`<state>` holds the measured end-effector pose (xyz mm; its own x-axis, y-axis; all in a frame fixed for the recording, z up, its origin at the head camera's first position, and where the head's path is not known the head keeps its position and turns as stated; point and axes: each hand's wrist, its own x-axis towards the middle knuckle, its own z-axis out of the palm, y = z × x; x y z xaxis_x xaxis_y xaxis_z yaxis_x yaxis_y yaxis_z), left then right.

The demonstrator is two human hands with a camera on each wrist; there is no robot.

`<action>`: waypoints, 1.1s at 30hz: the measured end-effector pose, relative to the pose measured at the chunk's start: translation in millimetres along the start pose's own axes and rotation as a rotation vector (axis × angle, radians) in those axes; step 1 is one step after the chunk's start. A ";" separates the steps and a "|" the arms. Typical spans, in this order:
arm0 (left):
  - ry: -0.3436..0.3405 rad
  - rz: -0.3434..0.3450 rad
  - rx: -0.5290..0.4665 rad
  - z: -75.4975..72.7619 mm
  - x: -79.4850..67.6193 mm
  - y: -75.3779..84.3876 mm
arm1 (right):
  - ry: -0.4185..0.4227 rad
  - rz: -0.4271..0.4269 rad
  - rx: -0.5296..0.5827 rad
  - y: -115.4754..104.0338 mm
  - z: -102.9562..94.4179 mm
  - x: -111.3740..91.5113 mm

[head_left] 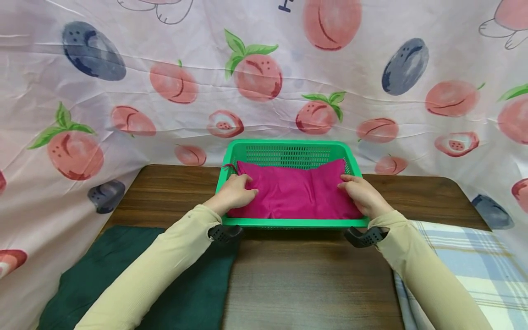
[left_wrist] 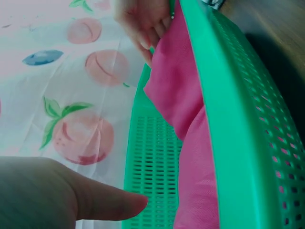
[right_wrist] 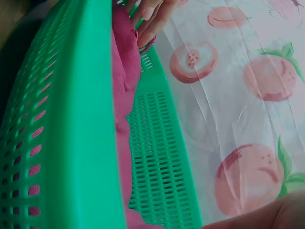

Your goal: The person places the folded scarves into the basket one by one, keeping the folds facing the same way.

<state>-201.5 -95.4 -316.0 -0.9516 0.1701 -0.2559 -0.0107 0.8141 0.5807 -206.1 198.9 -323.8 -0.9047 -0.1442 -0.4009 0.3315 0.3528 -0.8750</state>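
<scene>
A puffed magenta fabric piece, like a small cushion, lies in a green plastic basket. Thin dark red strands stick out at its upper left corner. My left hand is over the basket's left side, its fingers at the fabric's left end; its thumb stands out straight in the left wrist view. At the other end, my right hand has its fingertips against the fabric's right edge. In the left wrist view the right hand's palm faces the fabric, fingers loosely extended. The basket wall partly hides the fabric in both wrist views.
The basket stands on a brown wooden table. A dark green cloth lies at the left, and a blue-and-white plaid cloth at the right. Behind the table hangs a fruit-printed curtain.
</scene>
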 end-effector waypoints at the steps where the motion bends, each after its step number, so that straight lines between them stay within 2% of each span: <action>1: 0.001 0.014 0.029 0.5 -1.3 -0.2 | 0.000 -0.005 -0.037 0.2 0.2 -2.0; 7: 0.005 0.078 0.145 4.0 -10.3 -0.9 | 0.043 -0.089 -0.289 0.6 4.0 -15.4; 10: 0.014 0.096 0.167 6.8 -14.3 -2.2 | 0.078 -0.187 -0.418 2.0 8.4 -21.1; 13: 0.023 0.102 0.173 9.6 -18.8 -3.3 | 0.165 -0.291 -0.559 4.0 13.2 -26.3; 15: 0.030 0.109 0.175 11.1 -21.7 -3.5 | 0.193 -0.324 -0.618 5.1 15.5 -28.5; 17: 0.043 0.118 0.201 12.7 -24.2 -2.8 | 0.178 -0.307 -0.641 5.2 17.1 -29.2; 21: 0.036 0.108 0.257 16.3 -25.2 -0.7 | 0.057 -0.218 -0.664 5.1 17.4 -26.9; 27: -0.058 0.065 0.280 22.9 -21.0 1.4 | -0.043 -0.100 -0.643 4.7 15.5 -20.3; 33: -0.142 0.021 0.259 30.3 -15.0 2.6 | -0.072 -0.078 -0.644 4.1 19.4 -8.6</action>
<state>-177.9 -79.0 -334.0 -0.8980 0.2493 -0.3626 0.1041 0.9210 0.3753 -191.8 183.7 -329.2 -0.8919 -0.2458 -0.3796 0.0185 0.8188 -0.5738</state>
